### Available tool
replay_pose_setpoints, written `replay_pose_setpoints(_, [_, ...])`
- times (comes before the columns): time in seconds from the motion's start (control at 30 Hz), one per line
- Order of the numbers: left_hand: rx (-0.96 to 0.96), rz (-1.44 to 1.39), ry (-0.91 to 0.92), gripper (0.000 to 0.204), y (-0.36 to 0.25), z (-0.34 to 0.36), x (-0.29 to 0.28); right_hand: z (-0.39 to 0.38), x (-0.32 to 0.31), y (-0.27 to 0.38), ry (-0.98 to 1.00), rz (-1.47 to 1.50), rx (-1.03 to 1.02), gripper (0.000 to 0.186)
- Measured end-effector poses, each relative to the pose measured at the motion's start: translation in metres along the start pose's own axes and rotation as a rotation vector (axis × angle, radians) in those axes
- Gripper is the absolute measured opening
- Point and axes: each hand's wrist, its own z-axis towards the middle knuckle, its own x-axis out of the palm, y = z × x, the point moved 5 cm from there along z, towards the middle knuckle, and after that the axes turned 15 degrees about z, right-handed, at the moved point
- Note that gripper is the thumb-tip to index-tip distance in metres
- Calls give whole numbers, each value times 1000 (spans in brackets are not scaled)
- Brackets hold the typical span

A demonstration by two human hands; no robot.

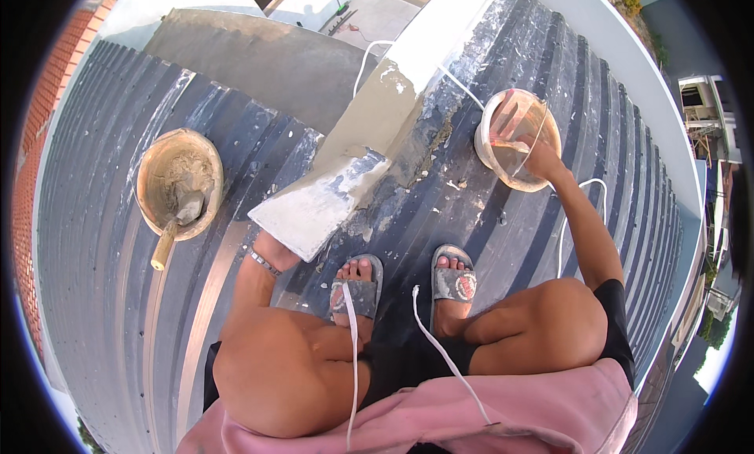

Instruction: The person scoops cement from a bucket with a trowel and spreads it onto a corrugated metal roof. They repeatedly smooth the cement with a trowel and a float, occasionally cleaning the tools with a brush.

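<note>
Plastic bucket (518, 140) (clear): right hand (540, 157) dipped inside; arm outstretched

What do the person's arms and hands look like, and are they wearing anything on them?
Both arms are bare, with no sleeves and no gloves. The left hand is mostly hidden behind a plastered ridge, and its wrist wears a thin silver bracelet. The right hand wears nothing.

Sunlit corrugated metal roof (102, 297), plastered ridge (369, 132), concrete yard (385, 18) below
</note>
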Motion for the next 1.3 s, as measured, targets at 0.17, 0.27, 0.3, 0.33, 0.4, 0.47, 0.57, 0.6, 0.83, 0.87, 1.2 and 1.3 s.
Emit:
replay_pose_setpoints(0.17, [-101,184,-185,47,-20,-29,-3,23,51,-24,70,-329,101,59])
replay_pose_setpoints(0.27, [-159,343,-249,45,-37,-57,1,15,53,-7,33,-231,-88,73])
replay_pose_setpoints(0.3, [-190,400,-262,44,-43,-62,4,16,52,-6,10,-201,-145,78])
replay_pose_setpoints(0.33, [-225,457,-273,44,-51,-66,7,22,55,-8,-5,-207,-159,68])
replay_pose_setpoints(0.4, [-286,532,-262,43,-56,-59,17,38,56,-32,13,-355,-147,62])
replay_pose_setpoints(0.47, [-338,581,-251,43,-64,-53,26,41,48,-50,-26,-412,-114,53])
replay_pose_setpoints(0.57, [-391,696,-361,43,-77,-54,41,32,21,-56,-199,-256,-75,34])
replay_pose_setpoints(0.6, [-388,719,-368,43,-83,-61,49,20,4,-40,-272,-130,-93,28])
replay_pose_setpoints(0.83, [-393,776,-377,43,-104,-64,42,-31,-31,-59,-517,234,145,40])
replay_pose_setpoints(0.87, [-393,760,-392,43,-101,-67,39,-36,-27,-58,-510,301,165,39])
replay_pose_setpoints(1.2, [-330,363,-292,42,-72,-63,38,-76,-28,-39,-877,394,165,35])
replay_pose_setpoints(1.3, [-370,259,-164,43,-69,-58,51,-91,-32,-45,-949,631,272,36])
